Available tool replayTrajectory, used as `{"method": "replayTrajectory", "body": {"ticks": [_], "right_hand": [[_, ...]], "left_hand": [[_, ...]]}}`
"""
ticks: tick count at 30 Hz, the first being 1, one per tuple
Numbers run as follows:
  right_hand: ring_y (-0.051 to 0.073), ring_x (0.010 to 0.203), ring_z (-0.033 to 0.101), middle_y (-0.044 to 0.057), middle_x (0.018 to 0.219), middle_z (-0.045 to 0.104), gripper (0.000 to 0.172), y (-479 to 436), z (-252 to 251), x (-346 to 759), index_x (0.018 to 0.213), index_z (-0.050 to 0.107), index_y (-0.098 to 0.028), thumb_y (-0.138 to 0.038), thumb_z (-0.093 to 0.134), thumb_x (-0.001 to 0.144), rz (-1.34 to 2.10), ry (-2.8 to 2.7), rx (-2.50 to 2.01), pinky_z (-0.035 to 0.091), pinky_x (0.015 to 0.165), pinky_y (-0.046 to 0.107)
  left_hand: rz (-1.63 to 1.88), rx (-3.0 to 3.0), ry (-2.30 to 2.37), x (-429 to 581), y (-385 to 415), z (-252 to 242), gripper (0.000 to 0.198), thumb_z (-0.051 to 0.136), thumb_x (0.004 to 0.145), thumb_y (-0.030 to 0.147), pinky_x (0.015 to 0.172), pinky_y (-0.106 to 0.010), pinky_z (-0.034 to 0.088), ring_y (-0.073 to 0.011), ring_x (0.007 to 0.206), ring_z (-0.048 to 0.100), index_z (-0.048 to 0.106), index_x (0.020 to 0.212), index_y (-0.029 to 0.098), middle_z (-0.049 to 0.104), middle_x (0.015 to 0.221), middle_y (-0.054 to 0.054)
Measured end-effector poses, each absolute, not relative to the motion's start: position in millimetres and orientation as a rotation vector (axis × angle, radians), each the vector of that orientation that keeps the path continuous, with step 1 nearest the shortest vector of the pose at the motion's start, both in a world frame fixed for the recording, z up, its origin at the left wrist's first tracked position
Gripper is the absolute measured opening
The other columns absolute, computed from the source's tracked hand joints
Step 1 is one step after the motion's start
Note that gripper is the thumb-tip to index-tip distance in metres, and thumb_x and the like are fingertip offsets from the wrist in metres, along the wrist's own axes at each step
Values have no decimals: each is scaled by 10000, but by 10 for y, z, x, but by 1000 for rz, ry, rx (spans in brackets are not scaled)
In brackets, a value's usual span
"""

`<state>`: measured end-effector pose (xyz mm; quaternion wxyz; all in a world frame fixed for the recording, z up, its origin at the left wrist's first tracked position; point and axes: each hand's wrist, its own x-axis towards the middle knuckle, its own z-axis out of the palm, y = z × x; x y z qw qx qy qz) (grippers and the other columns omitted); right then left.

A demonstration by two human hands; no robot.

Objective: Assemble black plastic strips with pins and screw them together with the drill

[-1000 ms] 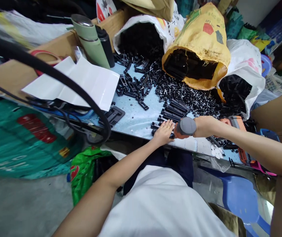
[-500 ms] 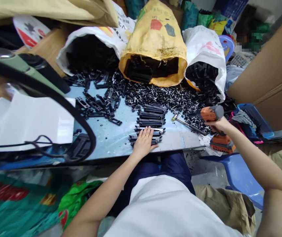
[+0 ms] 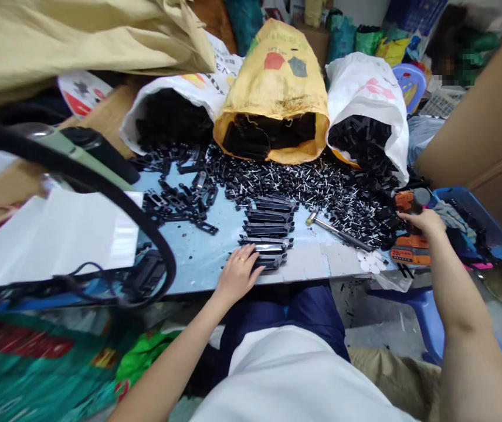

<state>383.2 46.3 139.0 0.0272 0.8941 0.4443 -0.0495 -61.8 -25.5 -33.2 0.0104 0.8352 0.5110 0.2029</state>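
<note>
My left hand (image 3: 237,271) rests at the left ends of the nearest black plastic strips (image 3: 271,261), its fingers slightly spread and touching them. These strips lie side by side in a column, and more black strips (image 3: 271,214) continue behind. On the right, my right hand (image 3: 429,224) is closed around the handle of an orange and black cordless drill (image 3: 409,251), which is at the table's right end. Its index finger points left; the other fingers are partly hidden. A small hammer (image 3: 336,230) with a dark handle lies between the strips and the drill.
Small black parts with metal pins (image 3: 286,176) are heaped behind the strips. A yellow sack (image 3: 277,88) and white sacks (image 3: 363,82) open toward me. Loose black frames (image 3: 176,199) lie left. A blue bin (image 3: 492,223) and cardboard (image 3: 480,123) stand right; a black cable (image 3: 136,217) arches left.
My right hand has carried the drill rightward, away from the hammer. My left hand has slid left off the middle of the strips to their left ends. The view has shifted slightly.
</note>
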Motion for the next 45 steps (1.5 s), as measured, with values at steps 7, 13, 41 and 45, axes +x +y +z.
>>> {"method": "replayTrajectory", "body": {"ticks": [7, 13, 41, 45], "right_hand": [[240, 1002, 564, 155, 1061, 625, 438, 561, 1281, 2937, 1056, 616, -115, -415, 357, 868, 153, 2072, 2620, 406, 845, 322], [169, 1127, 477, 112, 1186, 557, 360, 1243, 642, 1512, 1169, 554, -139, -240, 413, 853, -267, 2657, 1583, 364, 952, 247], [179, 881, 577, 42, 996, 601, 885, 450, 284, 807, 1205, 410, -163, -571, 734, 489, -1687, 2099, 1158, 468, 847, 361], [194, 982, 555, 55, 1065, 574, 920, 102, 241, 449, 1223, 376, -162, -512, 770, 470, -1677, 2293, 1081, 434, 917, 372]], "left_hand": [[730, 2401, 1804, -924, -366, -354, 291, 354, 889, 267, 681, -324, 514, -207, 753, 596, 623, 817, 183, 609, 777, -86], [968, 2194, 1939, -798, -395, -315, 261, 378, 892, 284, 731, -347, 516, -219, 811, 602, 609, 909, 164, 630, 848, -103], [1615, -269, 923, -124, -1083, -283, 442, 802, 478, 374, 922, -381, 453, -261, 994, 615, 642, 837, 173, 705, 863, -46], [1645, -342, 922, -460, -1165, -389, 436, 754, 558, 385, 893, -385, 486, -269, 971, 629, 663, 922, 162, 705, 934, -59]]}}
